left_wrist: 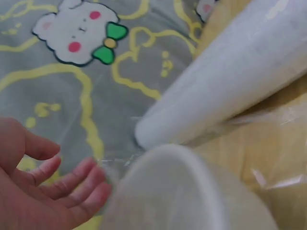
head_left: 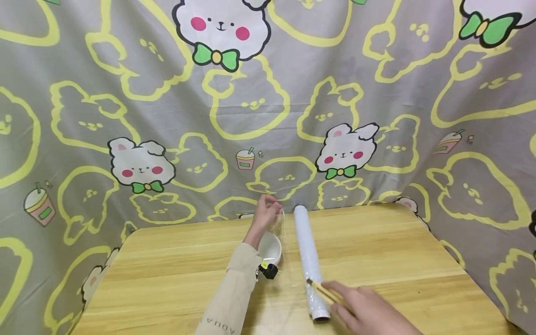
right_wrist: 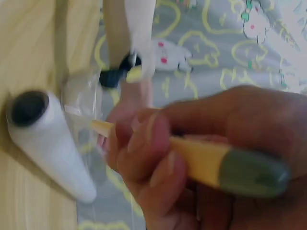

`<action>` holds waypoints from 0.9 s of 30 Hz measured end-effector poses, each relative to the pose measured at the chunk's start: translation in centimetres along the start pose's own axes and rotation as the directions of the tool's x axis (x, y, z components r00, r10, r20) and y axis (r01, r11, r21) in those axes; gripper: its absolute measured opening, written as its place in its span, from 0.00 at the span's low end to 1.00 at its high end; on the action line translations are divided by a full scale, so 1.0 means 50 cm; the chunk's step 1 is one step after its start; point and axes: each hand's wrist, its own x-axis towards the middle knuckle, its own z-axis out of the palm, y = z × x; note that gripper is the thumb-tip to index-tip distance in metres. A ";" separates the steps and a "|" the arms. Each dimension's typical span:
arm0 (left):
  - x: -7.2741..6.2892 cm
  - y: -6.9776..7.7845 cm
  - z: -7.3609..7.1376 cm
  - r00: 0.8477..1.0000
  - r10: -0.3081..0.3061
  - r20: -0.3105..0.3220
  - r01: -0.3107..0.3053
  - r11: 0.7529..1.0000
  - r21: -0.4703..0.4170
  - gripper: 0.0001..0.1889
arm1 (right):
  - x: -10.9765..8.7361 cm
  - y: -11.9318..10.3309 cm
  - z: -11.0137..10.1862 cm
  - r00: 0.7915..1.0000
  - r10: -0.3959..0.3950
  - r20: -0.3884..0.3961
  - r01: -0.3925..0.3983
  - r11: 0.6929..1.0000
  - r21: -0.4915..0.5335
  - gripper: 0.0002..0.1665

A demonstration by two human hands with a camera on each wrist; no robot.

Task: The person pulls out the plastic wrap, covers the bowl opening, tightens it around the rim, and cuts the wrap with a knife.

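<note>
Head view: clamping slim yellow grey-ended tool (head_left: 328, 294) in right hand (head_left: 364, 304), at white film roll (head_left: 307, 246) on wooden counter (head_left: 377, 251).
Farther left, showing left hand (head_left: 265, 213) with fingers (left_wrist: 91, 194) apart, near clear film (head_left: 288, 251) and round white bowl (head_left: 272, 246).

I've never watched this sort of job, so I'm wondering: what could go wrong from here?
The roll lies on its side with neither hand around it, so it might turn if the yellow tool in the right hand pushes it. The clear film near the left hand looks thin and could crumple. The bowl sits near that hand too and might get nudged.
</note>
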 end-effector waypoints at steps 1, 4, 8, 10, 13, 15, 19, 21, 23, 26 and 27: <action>-0.005 0.005 -0.005 1.000 0.007 -0.005 -0.007 0.999 0.031 0.12 | 0.004 0.004 -0.008 0.999 0.011 -0.036 -0.012 1.000 -0.023 0.22; -0.020 0.018 -0.021 0.998 0.063 0.009 -0.063 0.991 0.119 0.13 | 0.021 0.018 -0.026 0.980 0.055 -0.189 -0.074 0.993 -0.097 0.21; -0.051 0.037 -0.055 0.978 0.152 0.140 -0.179 0.962 0.207 0.15 | 0.058 0.046 -0.041 0.932 0.094 -0.351 -0.151 0.979 -0.137 0.21; -0.072 0.045 -0.077 0.964 0.153 0.219 -0.208 0.944 0.255 0.17 | 0.078 0.062 -0.045 0.912 0.089 -0.400 -0.158 0.977 -0.141 0.21; -0.102 0.040 -0.113 0.952 0.120 0.282 -0.212 0.923 0.321 0.22 | 0.104 0.088 -0.049 0.899 0.102 -0.427 -0.160 0.982 -0.103 0.24; -0.119 0.029 -0.135 0.953 0.084 0.291 -0.183 0.926 0.329 0.26 | 0.116 0.106 -0.050 0.893 0.123 -0.432 -0.168 0.984 -0.067 0.26; -0.142 -0.011 -0.173 0.948 0.039 0.317 -0.133 0.950 0.281 0.34 | 0.137 0.137 -0.051 0.882 0.178 -0.436 -0.193 0.981 0.012 0.28; -0.151 -0.036 -0.190 0.939 0.023 0.343 -0.120 0.957 0.264 0.37 | 0.147 0.150 -0.050 0.876 0.199 -0.438 -0.201 0.979 0.044 0.28; -0.159 -0.061 -0.206 0.924 0.023 0.383 -0.121 0.964 0.236 0.40 | 0.157 0.161 -0.048 0.873 0.219 -0.435 -0.206 0.976 0.077 0.29; -0.167 -0.094 -0.226 0.893 0.025 0.449 -0.093 0.987 0.130 0.46 | 0.167 0.179 -0.044 0.870 0.241 -0.430 -0.204 0.970 0.131 0.29; -0.169 -0.104 -0.232 0.880 0.033 0.473 -0.083 0.993 0.086 0.49 | 0.169 0.185 -0.042 0.870 0.245 -0.428 -0.200 0.968 0.149 0.30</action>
